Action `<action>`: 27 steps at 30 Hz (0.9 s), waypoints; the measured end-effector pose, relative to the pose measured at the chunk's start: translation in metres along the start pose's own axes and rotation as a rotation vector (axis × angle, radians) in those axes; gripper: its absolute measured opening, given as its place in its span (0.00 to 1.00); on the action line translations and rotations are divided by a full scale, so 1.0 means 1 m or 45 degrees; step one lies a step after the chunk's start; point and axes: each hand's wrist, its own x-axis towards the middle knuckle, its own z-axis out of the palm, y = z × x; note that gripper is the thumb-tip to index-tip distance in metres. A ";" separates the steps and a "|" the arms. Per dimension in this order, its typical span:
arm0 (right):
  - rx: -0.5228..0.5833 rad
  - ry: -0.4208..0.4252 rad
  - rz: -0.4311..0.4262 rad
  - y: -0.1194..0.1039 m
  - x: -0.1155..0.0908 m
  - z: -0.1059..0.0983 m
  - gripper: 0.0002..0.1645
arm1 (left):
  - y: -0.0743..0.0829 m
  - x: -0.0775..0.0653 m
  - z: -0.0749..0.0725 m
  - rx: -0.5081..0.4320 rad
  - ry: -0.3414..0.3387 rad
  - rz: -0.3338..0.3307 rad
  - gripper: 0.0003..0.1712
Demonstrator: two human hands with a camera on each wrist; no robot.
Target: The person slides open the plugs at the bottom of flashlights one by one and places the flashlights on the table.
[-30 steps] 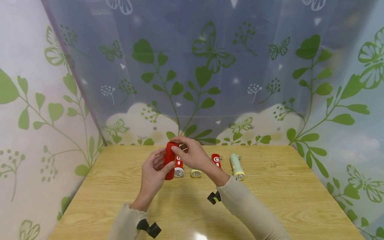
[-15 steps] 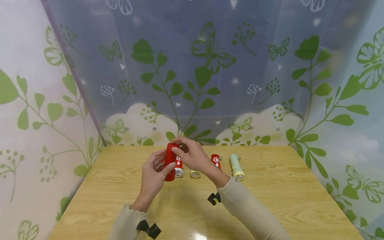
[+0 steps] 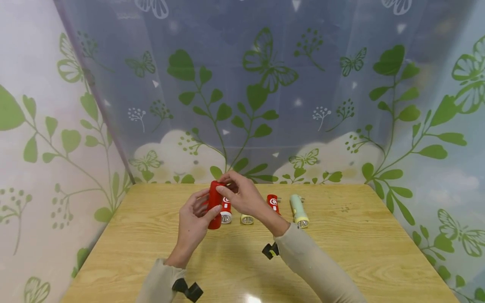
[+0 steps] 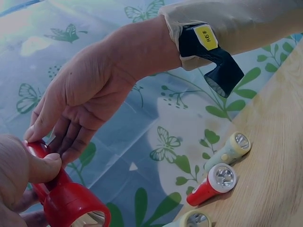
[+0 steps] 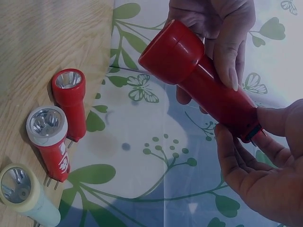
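My left hand [image 3: 192, 223] holds a red flashlight [image 3: 214, 206] above the table, its thumb along the near side. My right hand [image 3: 244, 195] pinches the flashlight's tail end between thumb and fingers. In the right wrist view the wide head of the red flashlight [image 5: 175, 52] points up and left, while a small dark part shows at the tail, beside the right fingertips. From the left wrist, part of the lens rim is visible at the bottom. Behind the hands stands a red flashlight with a white head [image 3: 226, 212].
More flashlights stand in a row on the wooden table [image 3: 341, 244]: a yellow-rimmed one [image 3: 247, 219] partly behind the right hand, a red one with a white logo [image 3: 273, 201], and a pale green one [image 3: 298, 210]. Metal plug prongs show on some. A patterned curtain [image 3: 242, 105] hangs behind.
The held red flashlight has dropped very slightly since a second ago. Over the last half second both hands and the flashlight look nearly still.
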 end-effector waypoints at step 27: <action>0.017 0.009 0.022 0.002 -0.001 0.002 0.11 | 0.001 0.001 0.000 0.044 0.025 -0.005 0.30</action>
